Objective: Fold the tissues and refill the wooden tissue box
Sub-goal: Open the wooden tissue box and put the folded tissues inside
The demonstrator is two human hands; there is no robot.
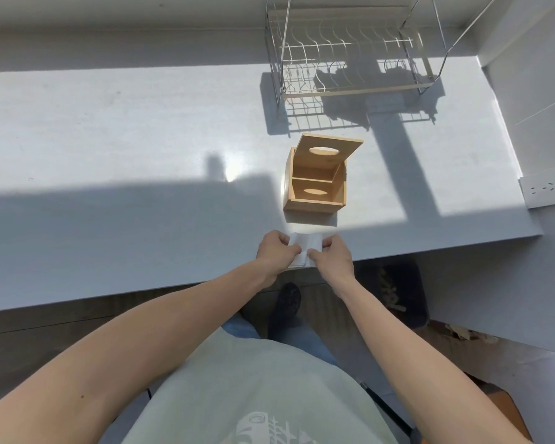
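With my left hand (pixel 274 251) and right hand (pixel 329 256) pinching the tissues (pixel 305 248) at the surface's (pixel 109 139) near edge, I should square the corners before creasing, then carry them to the open wooden tissue box (pixel 316 184).

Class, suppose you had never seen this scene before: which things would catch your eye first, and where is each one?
The wooden tissue box stands out first, in sunlight mid-counter with its lid tipped up and nothing visible inside. Just in front, at the counter's near edge, the left hand and right hand pinch a white tissue between them. A wire dish rack stands at the back, casting a hard shadow.
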